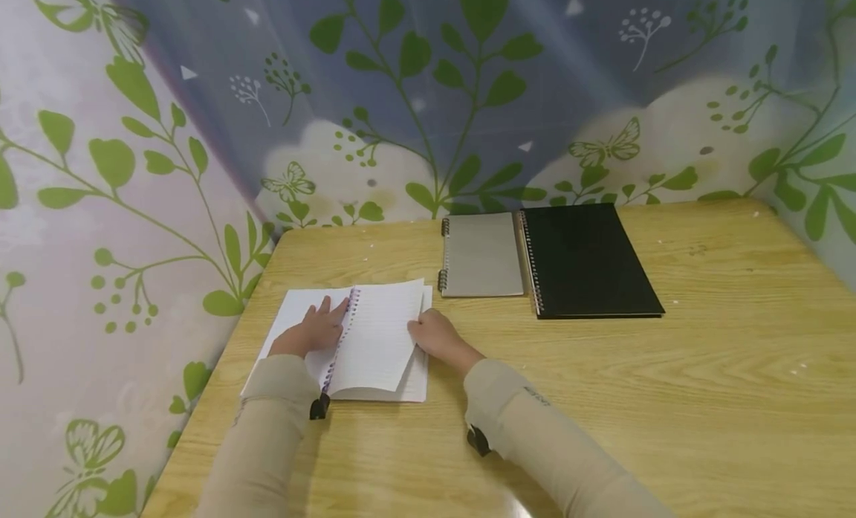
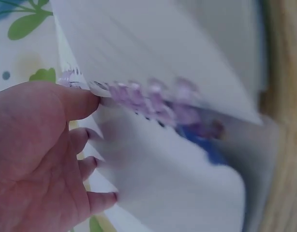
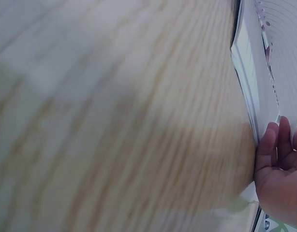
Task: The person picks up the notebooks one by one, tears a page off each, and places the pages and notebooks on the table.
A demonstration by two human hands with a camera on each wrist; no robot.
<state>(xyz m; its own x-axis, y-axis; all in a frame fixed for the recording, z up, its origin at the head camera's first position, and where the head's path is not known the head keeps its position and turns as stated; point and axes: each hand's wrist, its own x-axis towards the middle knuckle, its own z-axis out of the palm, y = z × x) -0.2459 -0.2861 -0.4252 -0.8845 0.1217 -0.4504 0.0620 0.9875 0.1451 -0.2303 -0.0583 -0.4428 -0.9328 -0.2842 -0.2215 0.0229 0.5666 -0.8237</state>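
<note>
A spiral notebook (image 1: 413,388) lies spread on the table, with a purple coil binding (image 1: 336,352) down its middle. On its left side my left hand (image 1: 316,332) rests with fingers extended across the white page. The left wrist view puts that thumb right at the coil. My right hand (image 1: 440,335) pinches the outer edge of a lined page (image 1: 377,340), lifted off the sheets under it. In the right wrist view the fingers curl at the edge of the pages, partly cut off by the frame.
A grey spiral notebook (image 1: 483,254) and a larger black spiral notebook (image 1: 591,261) lie side by side farther back. The wooden table (image 1: 729,399) ends at a wall (image 1: 374,72) printed with leaves and butterflies, with another wall to the left.
</note>
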